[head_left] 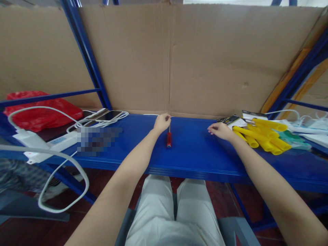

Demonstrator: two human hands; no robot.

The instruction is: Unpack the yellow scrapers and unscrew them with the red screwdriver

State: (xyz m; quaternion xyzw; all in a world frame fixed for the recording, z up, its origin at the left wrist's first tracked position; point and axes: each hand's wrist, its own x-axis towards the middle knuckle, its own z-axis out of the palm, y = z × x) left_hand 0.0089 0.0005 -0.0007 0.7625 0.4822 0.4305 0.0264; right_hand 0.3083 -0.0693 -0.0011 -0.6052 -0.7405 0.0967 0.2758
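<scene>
A screwdriver (168, 140) with a red handle lies on the blue tabletop (189, 150), its handle toward me and its thin shaft pointing away. My left hand (162, 123) is closed at the far end of the shaft, with thumb and fingers pinched around it. To the right, my right hand (220, 131) hovers low over the table. Its fingertips are drawn together, and anything between them is too small to make out. Just behind its wrist lie a black-and-white packaging card (233, 121) and several yellow tubes (263, 135).
On the left are a white power strip (63, 141) with looping cables, a phone (109, 116) and a red plastic bag (43, 111). A cardboard wall (205, 61) stands along the back, between blue metal posts (85, 51). Green and clear plastic bags (298, 140) lie far right.
</scene>
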